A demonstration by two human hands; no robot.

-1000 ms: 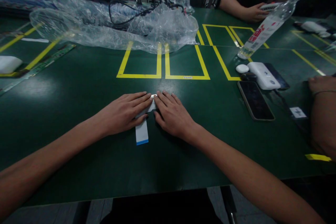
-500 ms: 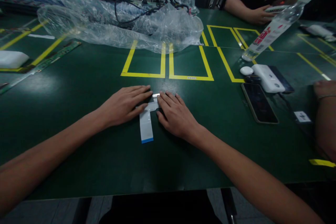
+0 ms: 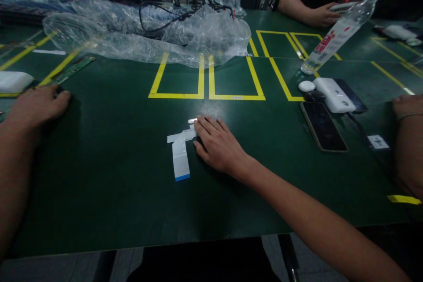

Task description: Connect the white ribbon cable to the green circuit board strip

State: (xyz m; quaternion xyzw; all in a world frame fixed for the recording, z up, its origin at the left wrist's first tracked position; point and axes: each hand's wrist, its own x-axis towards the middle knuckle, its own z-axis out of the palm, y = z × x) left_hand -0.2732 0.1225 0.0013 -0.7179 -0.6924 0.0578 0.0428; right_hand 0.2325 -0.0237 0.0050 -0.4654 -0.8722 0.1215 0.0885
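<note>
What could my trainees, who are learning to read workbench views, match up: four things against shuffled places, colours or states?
1. Flat ribbon cable
2. Left hand
3. Plastic bottle
4. Smartphone

A. Red lettering on its label
B. Dark screen facing up
C. White with a blue end, touched by the right hand
D. At the green circuit board

Pairs: 1-C, 2-D, 3-A, 4-B
</note>
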